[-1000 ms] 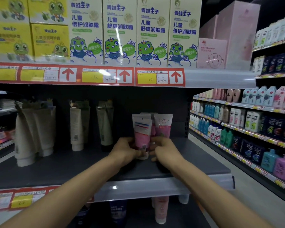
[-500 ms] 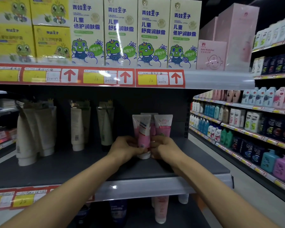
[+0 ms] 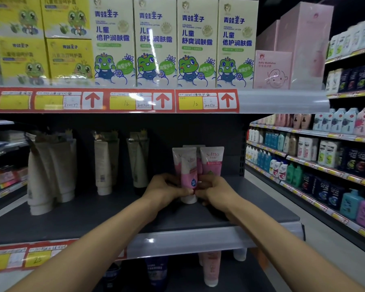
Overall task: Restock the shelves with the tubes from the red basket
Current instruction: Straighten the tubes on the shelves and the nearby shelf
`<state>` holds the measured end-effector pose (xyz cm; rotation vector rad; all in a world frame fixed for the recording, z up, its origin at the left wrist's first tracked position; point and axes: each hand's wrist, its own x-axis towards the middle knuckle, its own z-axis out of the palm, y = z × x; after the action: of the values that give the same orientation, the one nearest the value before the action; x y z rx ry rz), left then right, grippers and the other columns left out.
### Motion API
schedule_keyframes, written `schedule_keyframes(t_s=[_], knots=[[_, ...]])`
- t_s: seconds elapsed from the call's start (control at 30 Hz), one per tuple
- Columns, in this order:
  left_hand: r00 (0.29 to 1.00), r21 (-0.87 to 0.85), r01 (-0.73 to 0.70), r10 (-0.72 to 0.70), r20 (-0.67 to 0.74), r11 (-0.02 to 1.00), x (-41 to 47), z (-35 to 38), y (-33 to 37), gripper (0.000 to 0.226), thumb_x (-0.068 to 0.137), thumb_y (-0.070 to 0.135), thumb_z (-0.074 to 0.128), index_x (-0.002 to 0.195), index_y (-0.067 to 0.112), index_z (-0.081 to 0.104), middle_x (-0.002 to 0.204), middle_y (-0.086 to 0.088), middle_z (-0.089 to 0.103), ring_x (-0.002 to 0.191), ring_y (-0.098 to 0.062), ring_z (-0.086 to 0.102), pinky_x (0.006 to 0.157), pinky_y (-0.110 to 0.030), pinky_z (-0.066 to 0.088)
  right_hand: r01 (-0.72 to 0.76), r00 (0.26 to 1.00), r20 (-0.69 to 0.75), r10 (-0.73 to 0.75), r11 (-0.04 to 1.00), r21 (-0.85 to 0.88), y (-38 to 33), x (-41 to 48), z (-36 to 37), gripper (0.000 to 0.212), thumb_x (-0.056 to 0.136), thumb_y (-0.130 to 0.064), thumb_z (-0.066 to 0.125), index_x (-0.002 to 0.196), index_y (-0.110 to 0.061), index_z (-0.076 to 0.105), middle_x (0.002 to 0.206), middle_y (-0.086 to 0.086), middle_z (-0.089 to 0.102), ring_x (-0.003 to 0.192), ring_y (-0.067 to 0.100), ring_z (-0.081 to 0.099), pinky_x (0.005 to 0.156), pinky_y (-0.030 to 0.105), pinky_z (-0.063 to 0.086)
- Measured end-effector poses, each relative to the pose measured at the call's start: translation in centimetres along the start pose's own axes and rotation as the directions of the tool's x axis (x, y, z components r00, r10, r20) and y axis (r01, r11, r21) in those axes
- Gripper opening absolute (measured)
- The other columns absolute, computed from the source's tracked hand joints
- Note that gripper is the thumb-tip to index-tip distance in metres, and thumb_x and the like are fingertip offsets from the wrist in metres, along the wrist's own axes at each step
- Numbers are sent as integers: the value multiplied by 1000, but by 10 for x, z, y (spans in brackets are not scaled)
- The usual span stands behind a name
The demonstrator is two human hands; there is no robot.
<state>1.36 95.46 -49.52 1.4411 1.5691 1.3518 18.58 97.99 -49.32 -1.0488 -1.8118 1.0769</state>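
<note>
Two bare forearms [image 3: 114, 239] reach up from the bottom edge toward a small pink-and-white soft plastic tube [image 3: 189, 175]. It stands cap-down on a matte dark grey metal shelf [image 3: 114, 216].

The left hand [image 3: 167, 187] is at the tube's left and the right hand [image 3: 214, 189] at its right. Each grip pinches the tube's lower body just above the white cap [image 3: 189, 199], with fingers and thumb curled round it. Holding it low on both sides looks meant to steady a squashy, top-heavy tube and square its label to the front.

Just behind the tube stand more glossy pink tubes [image 3: 212, 161] of the same kind, flat crimped ends up, so this one seems to start a front row. Well to the tube's left stand taller cream-coloured tubes [image 3: 102, 165]. Above the tube runs a row of pale cardboard boxes with green frog cartoons [image 3: 156, 43].

The red basket is out of view.
</note>
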Motion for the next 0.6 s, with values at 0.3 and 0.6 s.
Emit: schedule_keyframes(t_s=[0.3, 0.6], knots=[[999, -1, -36, 36, -13, 999, 7, 1, -7, 39, 72, 9, 91, 106, 6, 72, 91, -5, 76, 79, -10, 71, 59, -10, 51, 0, 999, -33, 0, 1000, -14, 9, 8, 1, 24, 93, 0, 64, 111, -15, 68, 99, 3, 75, 80, 14, 65, 62, 22, 52], [996, 7, -77, 77, 53, 997, 15, 10, -8, 29, 77, 13, 87, 105, 14, 79, 90, 3, 80, 83, -5, 75, 71, -11, 54, -1, 990, -140, -17, 992, -128, 24, 23, -8, 34, 77, -18, 82, 110, -18, 70, 99, -3, 77, 94, 17, 73, 87, 36, 60]])
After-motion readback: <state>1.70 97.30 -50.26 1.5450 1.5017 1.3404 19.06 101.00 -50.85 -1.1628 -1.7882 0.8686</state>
